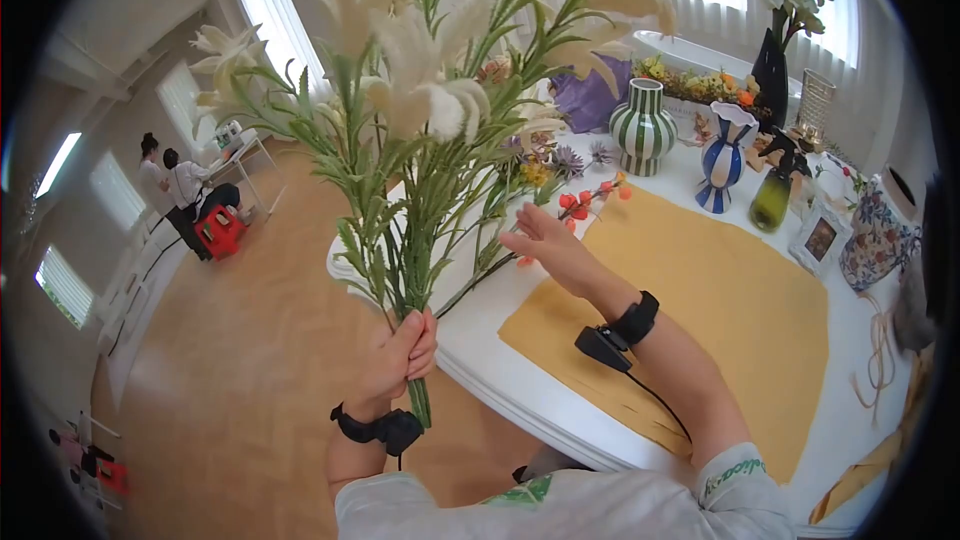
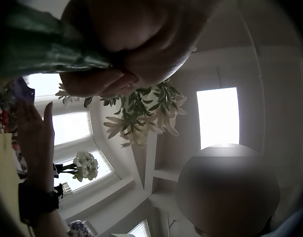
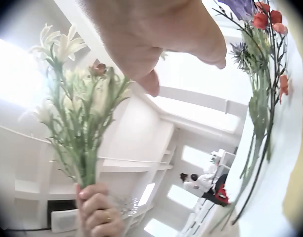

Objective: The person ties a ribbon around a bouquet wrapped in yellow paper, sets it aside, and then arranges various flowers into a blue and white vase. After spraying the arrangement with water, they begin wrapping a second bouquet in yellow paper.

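Note:
A bunch of white lilies with green leafy stems (image 1: 400,170) stands upright in the head view, its stems gripped low down by my left hand (image 1: 395,365). The right wrist view shows the same bunch (image 3: 85,113) above the curled left hand (image 3: 99,212). My right hand (image 1: 555,250) is raised over the table with its fingers extended, holding nothing. Close to it are a sprig of red blossoms (image 1: 577,205) and purple thistle-like flowers (image 1: 568,162), lying on the white table (image 1: 470,340). Yellow paper (image 1: 700,300) is spread beneath my right forearm.
Along the table's back stand a green-striped vase (image 1: 643,130), a blue-striped vase (image 1: 725,160), a green spray bottle (image 1: 770,202) and a photo frame (image 1: 822,240). A floral vase (image 1: 875,235) and twine (image 1: 878,350) are at the right. Two people (image 1: 190,185) are far left near a red stool (image 1: 222,232).

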`<state>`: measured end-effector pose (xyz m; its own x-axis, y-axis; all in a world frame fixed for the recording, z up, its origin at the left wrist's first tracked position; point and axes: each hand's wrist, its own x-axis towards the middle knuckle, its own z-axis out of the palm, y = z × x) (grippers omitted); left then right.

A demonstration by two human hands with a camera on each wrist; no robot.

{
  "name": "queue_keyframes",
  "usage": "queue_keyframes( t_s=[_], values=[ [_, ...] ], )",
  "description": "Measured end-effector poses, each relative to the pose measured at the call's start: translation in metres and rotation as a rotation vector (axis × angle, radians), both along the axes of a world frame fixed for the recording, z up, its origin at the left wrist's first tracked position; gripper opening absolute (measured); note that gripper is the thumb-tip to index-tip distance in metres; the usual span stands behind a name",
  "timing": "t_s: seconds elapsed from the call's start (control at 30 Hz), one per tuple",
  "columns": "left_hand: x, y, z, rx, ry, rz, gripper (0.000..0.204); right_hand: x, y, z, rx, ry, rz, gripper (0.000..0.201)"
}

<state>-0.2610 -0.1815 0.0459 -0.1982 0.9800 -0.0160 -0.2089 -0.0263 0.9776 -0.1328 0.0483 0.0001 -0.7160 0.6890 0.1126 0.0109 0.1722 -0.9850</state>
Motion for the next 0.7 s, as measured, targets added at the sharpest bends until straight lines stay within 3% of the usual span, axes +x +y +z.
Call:
queue_keyframes(
  t_s=[0.07,0.1,0.17,0.3,0.5,0.7],
  values=[
    [0.018,0.014,-0.007,0.027,0.013,-0.059,0.025,0.024,-0.028,0.023,-0.214,0.337,0.293,0.097],
    [0.028,0.021,-0.012,0.056,0.027,-0.103,0.022,0.036,-0.033,0.029,-0.210,0.331,0.272,0.097],
    [0.046,0.037,-0.018,0.060,-0.006,-0.172,0.022,0.055,-0.038,0.037,-0.378,0.554,0.352,0.082],
    [0.087,0.065,-0.024,0.044,-0.037,-0.359,0.021,0.107,-0.039,0.053,-0.267,0.616,0.281,0.086],
    [0.146,0.102,-0.020,-0.047,0.188,-0.624,0.014,0.186,-0.035,0.057,-0.126,0.631,0.058,0.072],
    [0.200,0.133,-0.014,0.053,0.305,-0.898,0.021,0.251,-0.028,0.051,-0.053,0.701,-0.234,0.051]
  ],
)
